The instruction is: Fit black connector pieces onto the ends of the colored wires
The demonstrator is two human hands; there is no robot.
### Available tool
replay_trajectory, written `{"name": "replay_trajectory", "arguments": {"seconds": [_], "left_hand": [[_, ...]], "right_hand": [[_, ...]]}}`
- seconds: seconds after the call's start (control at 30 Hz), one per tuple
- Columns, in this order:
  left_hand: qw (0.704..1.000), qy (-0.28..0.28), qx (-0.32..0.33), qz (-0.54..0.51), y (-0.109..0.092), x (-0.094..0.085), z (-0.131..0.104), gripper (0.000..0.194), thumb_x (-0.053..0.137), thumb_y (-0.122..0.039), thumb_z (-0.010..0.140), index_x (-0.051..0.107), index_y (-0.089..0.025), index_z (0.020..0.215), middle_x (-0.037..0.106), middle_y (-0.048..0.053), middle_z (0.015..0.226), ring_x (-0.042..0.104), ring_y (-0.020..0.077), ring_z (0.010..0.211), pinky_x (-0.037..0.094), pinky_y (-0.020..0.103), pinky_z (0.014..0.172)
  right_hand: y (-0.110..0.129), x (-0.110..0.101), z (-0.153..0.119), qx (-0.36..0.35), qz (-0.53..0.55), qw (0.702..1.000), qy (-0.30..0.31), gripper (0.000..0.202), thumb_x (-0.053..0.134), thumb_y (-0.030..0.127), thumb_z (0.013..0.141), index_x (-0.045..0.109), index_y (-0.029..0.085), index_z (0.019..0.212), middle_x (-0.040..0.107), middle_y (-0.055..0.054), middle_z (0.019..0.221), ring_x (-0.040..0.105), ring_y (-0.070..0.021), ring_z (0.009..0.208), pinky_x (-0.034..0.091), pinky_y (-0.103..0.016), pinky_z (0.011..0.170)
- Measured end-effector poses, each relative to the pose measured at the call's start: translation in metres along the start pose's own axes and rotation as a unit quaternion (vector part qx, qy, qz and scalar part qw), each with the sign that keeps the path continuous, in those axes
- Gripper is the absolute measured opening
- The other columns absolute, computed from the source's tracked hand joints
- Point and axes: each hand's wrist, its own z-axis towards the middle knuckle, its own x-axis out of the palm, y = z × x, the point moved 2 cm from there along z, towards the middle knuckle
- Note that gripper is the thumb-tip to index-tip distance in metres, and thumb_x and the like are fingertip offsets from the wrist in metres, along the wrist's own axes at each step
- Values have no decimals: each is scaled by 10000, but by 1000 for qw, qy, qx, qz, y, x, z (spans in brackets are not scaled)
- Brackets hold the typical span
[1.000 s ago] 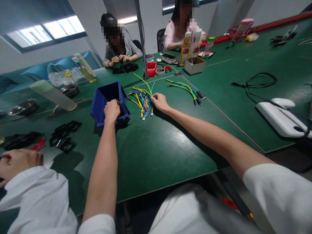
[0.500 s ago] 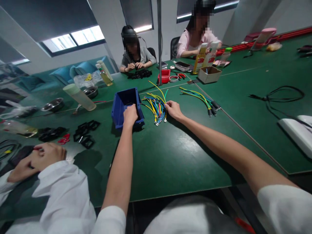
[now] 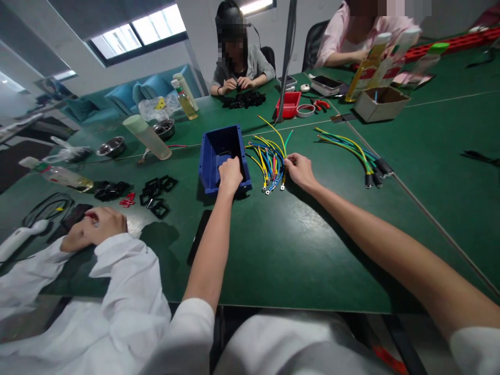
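Note:
My left hand reaches over the near rim of a blue plastic bin, its fingers curled down inside. Dark pieces lie at the bin's bottom; what those fingers hold, if anything, is hidden. To the right of the bin lies a loose pile of cable wires in yellow, blue, green and red, with metal ring terminals at the near ends. At the pile's right edge my right hand pinches a wire between thumb and fingertips. Farther right rests a separate bundle of yellow, green and blue wires with black sleeved ends.
A dark phone-like slab lies beside my left forearm. Left of the bin are black square frames, red clips and a co-worker's hands. Across the table are a red tray, a cardboard box, bottles and two seated people.
The whole view has shifted, so the table's contents appear farther right and slightly higher. Both my hands stay in about the same places at the bin and wire pile.

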Motion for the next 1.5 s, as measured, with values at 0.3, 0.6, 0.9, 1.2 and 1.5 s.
{"name": "replay_trajectory", "arguments": {"seconds": [0.3, 0.6, 0.9, 1.2, 1.5], "left_hand": [[1000, 17, -13, 1, -2, 0, 0, 362, 399, -208, 914, 544, -154, 1242, 615, 189, 1128, 617, 319, 1085, 484, 416, 925], [999, 8, -14, -37, 1, 0, -2, 314, 410, -120, 891, 612, -101, 1130, 615, 225, 1111, 605, 343, 1118, 474, 470, 956], [999, -17, -1, -40, 3, -8, -7, 353, 352, -72, 882, 611, -81, 1122, 627, 234, 1070, 631, 341, 1072, 508, 431, 902], [999, -18, -26, -41, 5, -1, -1, 375, 393, -86, 859, 613, -82, 1162, 625, 255, 1120, 615, 355, 1098, 504, 427, 911], [999, -20, -42, 6, 5, 2, 4, 377, 411, -79, 827, 655, -97, 1114, 657, 251, 1089, 634, 384, 1062, 524, 465, 876]], "right_hand": [[-4, 2, 1, -3, -21, 999, 27, 299, 507, 366, 857, 701, 175, 982, 725, -106, 881, 649, -238, 803, 469, -352, 758], [-5, 2, -1, -34, -22, 999, 21, 341, 524, 392, 816, 701, 144, 967, 721, -130, 842, 643, -248, 747, 475, -366, 725], [0, -13, -23, -9, 6, 999, -38, 336, 503, 399, 824, 680, 133, 930, 710, -109, 831, 617, -209, 707, 464, -322, 694], [5, -23, -53, -41, 26, 998, -27, 254, 519, 348, 838, 670, 144, 844, 669, -39, 772, 573, -154, 702, 422, -272, 696], [-6, -21, -47, -29, 133, 988, -71, 267, 538, 408, 848, 645, 163, 849, 605, 6, 693, 531, -130, 633, 406, -256, 627]]}}
